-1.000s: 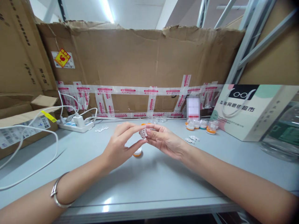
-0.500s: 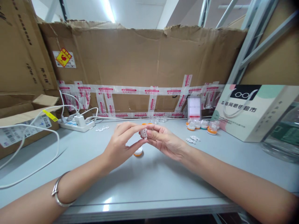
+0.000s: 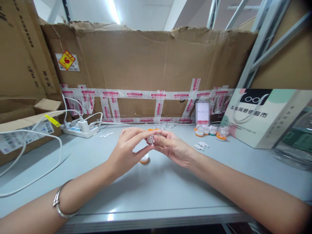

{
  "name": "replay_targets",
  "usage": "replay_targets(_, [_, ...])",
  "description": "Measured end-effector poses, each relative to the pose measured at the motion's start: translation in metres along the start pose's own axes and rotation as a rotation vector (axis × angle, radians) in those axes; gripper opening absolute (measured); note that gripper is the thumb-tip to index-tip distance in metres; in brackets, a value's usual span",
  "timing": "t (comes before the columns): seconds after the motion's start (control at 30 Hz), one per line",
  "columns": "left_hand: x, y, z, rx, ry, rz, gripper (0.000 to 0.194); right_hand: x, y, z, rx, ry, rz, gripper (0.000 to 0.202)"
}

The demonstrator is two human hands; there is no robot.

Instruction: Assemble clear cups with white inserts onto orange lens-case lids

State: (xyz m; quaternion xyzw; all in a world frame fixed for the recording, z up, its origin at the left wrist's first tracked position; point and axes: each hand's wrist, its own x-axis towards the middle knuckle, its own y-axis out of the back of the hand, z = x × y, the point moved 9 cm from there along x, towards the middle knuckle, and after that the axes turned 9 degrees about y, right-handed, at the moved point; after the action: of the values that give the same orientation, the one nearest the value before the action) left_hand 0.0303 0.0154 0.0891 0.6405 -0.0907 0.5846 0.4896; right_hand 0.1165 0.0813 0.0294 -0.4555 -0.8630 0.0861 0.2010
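Observation:
Between the fingertips of both hands is a small white openwork plastic piece (image 3: 150, 140), held up above the table. My left hand (image 3: 128, 151) has its fingers over the top of the piece and its thumb underneath. From the right side, my right hand (image 3: 174, 149) pinches it, the thumb lying across its edge. Fingers cover part of the piece, so its full shape is hidden. Just below and behind my left thumb, a round white cap with an orange rim (image 3: 144, 159) rests on the table, partly covered. Another orange item shows a little above the fingers.
Flat white cut-out pieces (image 3: 201, 146) lie right of my hands. Behind them stand several round containers with orange or teal bases (image 3: 221, 136). Clear round parts (image 3: 165, 124) sit at the back, white discs (image 3: 106, 134) at left near a power strip (image 3: 79, 130). A paper bag (image 3: 255, 130) stands right.
The white piece has turned slightly between the fingertips, showing more of its openwork face. Both hands stay almost in the same place.

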Motion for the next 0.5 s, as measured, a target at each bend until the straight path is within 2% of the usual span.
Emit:
replay_targets(0.3, [-0.002,-0.001,-0.001,0.005,0.026,0.014,0.03,-0.002,-0.003,-0.007,-0.104,0.065,0.08,0.017])
replay_targets(0.43, [0.001,0.0,-0.011,-0.064,0.076,-0.016,0.033,-0.001,0.008,-0.014,-0.162,0.124,0.144,0.018])
replay_targets(0.5, [0.003,-0.001,-0.022,-0.102,0.128,-0.051,0.027,0.001,0.017,-0.018,-0.184,0.156,0.181,0.018])
